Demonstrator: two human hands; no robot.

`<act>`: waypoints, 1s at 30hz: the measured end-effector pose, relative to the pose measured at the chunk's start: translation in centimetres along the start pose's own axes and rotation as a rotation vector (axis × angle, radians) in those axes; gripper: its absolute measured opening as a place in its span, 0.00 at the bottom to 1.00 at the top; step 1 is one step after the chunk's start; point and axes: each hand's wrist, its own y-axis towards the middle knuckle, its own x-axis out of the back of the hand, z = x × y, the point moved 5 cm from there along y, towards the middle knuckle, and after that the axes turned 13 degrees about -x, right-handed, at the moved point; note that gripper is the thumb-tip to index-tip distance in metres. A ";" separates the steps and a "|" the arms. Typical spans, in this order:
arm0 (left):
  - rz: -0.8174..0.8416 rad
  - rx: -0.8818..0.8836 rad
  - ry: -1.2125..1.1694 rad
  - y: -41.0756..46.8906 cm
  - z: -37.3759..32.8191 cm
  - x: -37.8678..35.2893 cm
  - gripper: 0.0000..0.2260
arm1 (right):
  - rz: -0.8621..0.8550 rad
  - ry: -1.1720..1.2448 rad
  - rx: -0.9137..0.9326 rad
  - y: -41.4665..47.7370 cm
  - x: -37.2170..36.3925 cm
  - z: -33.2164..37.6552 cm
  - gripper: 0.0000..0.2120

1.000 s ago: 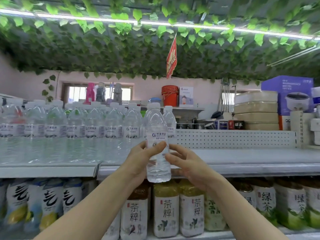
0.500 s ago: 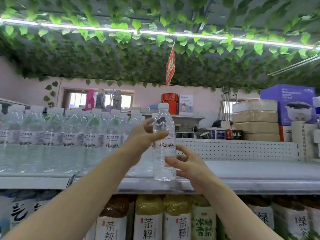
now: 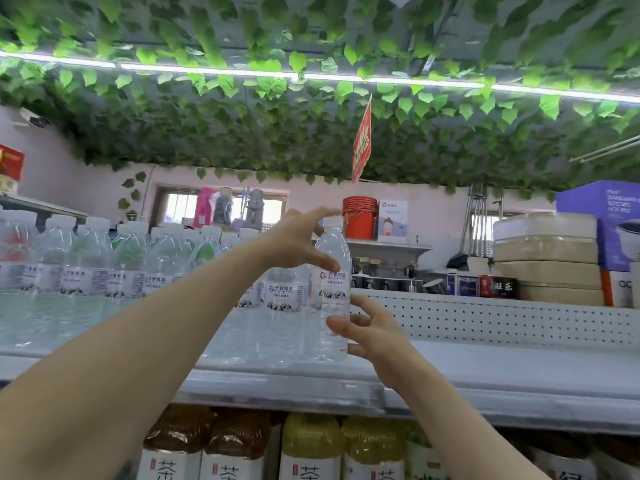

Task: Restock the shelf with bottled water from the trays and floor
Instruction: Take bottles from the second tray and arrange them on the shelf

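Observation:
A clear water bottle (image 3: 331, 292) with a white cap and a blue-printed label stands upright on the grey top shelf (image 3: 502, 368), at the right end of a long row of the same water bottles (image 3: 86, 271). My left hand (image 3: 298, 240) wraps its shoulder, thumb across the front and a finger reaching over the cap. My right hand (image 3: 372, 332) holds its lower part, thumb on the front and fingers spread at its right side. The bottle's base seems to rest on the shelf.
Right of the bottle the shelf runs bare in front of a perforated white back panel (image 3: 485, 323). Tea bottles (image 3: 311, 445) fill the shelf below. Stacked beige boxes (image 3: 547, 258) and a purple carton (image 3: 602, 220) stand behind at the right. Leafy vines hang overhead.
Both hands raised the bottle from below shelf level and carried it forward onto the top shelf beside the row. My view tilted upward.

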 end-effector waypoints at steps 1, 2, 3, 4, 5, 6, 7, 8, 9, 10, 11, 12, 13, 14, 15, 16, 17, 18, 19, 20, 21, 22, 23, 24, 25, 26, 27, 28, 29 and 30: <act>-0.004 -0.004 0.004 0.1 0.4 0.0 0.47 | -0.004 -0.004 0.001 0.2 -0.1 -0.1 0.24; -0.010 -0.008 0.008 0.2 0.6 -0.1 0.46 | -0.007 -0.004 0.001 0.4 0.0 -0.2 0.24; -0.017 -0.016 0.015 0.3 0.8 -0.2 0.46 | -0.007 -0.002 0.001 0.6 0.0 -0.3 0.23; -0.023 -0.024 0.024 0.4 1.0 -0.2 0.45 | -0.007 -0.002 -0.001 0.8 0.0 -0.4 0.23; -0.027 -0.032 0.029 0.4 1.1 -0.3 0.45 | -0.008 -0.005 -0.002 1.0 0.0 -0.4 0.22; -0.027 -0.037 0.032 0.5 1.2 -0.3 0.45 | -0.012 -0.012 0.001 1.2 0.1 -0.5 0.21; -0.024 -0.041 0.032 0.5 1.3 -0.4 0.45 | -0.018 -0.023 0.007 1.4 0.1 -0.6 0.20; -0.018 -0.041 0.031 0.5 1.4 -0.6 0.45 | -0.026 -0.036 0.012 1.6 0.2 -0.7 0.20; -0.013 -0.041 0.031 0.5 1.5 -0.7 0.45 | -0.032 -0.046 0.013 1.8 0.2 -0.9 0.19; -0.010 -0.043 0.037 0.5 1.7 -0.8 0.44 | -0.037 -0.054 0.013 1.9 0.3 -1.0 0.19; -0.009 -0.047 0.047 0.5 1.9 -0.9 0.44 | -0.041 -0.060 0.014 2.0 0.3 -1.2 0.19; -0.008 -0.050 0.056 0.5 2.0 -0.9 0.44 | -0.043 -0.067 0.016 2.2 0.3 -1.3 0.18; -0.011 -0.052 0.061 0.5 2.2 -0.9 0.44 | -0.044 -0.074 0.017 2.3 0.3 -1.3 0.18; -0.014 -0.054 0.061 0.5 2.4 -0.8 0.44 | -0.044 -0.081 0.018 2.4 0.3 -1.4 0.18; -0.017 -0.054 0.059 0.4 2.5 -0.8 0.44 | -0.043 -0.085 0.019 2.5 0.3 -1.4 0.18; -0.017 -0.054 0.064 0.4 2.6 -0.8 0.44 | -0.042 -0.087 0.019 2.6 0.3 -1.4 0.18; -0.016 -0.054 0.077 0.4 2.6 -0.8 0.44 | -0.044 -0.087 0.017 2.8 0.3 -1.4 0.18; -0.012 -0.056 0.098 0.5 2.6 -0.8 0.45 | -0.048 -0.089 0.014 2.9 0.4 -1.5 0.18; -0.008 -0.059 0.121 0.5 2.6 -1.0 0.45 | -0.054 -0.093 0.009 3.1 0.4 -1.5 0.18; -0.004 -0.062 0.147 0.6 2.6 -1.2 0.45 | -0.061 -0.096 0.002 3.3 0.5 -1.7 0.19; 0.001 -0.067 0.183 0.6 2.7 -1.4 0.45 | -0.067 -0.098 -0.007 3.5 0.5 -1.8 0.19; 0.008 -0.073 0.230 0.6 2.8 -1.6 0.45 | -0.070 -0.102 -0.017 3.6 0.5 -2.0 0.20; 0.015 -0.079 0.274 0.6 2.9 -1.8 0.46 | -0.069 -0.107 -0.028 3.8 0.4 -2.2 0.20; 0.017 -0.081 0.303 0.6 3.1 -1.9 0.46 | -0.067 -0.111 -0.037 3.9 0.4 -2.3 0.20; 0.017 -0.080 0.311 0.7 3.3 -1.9 0.46 | -0.064 -0.114 -0.043 4.1 0.4 -2.4 0.20; 0.015 -0.078 0.308 0.7 3.5 -1.8 0.46 | -0.061 -0.115 -0.046 4.3 0.5 -2.4 0.20; 0.014 -0.078 0.300 0.7 3.6 -1.8 0.46 | -0.059 -0.114 -0.048 4.4 0.5 -2.4 0.20; 0.015 -0.077 0.288 0.7 3.7 -1.7 0.46 | -0.057 -0.114 -0.049 4.4 0.5 -2.4 0.20; 0.018 -0.078 0.276 0.7 3.8 -1.7 0.46 | -0.056 -0.115 -0.051 4.4 0.5 -2.4 0.20; 0.020 -0.079 0.266 0.7 3.8 -1.7 0.46 | -0.056 -0.119 -0.052 4.4 0.5 -2.4 0.20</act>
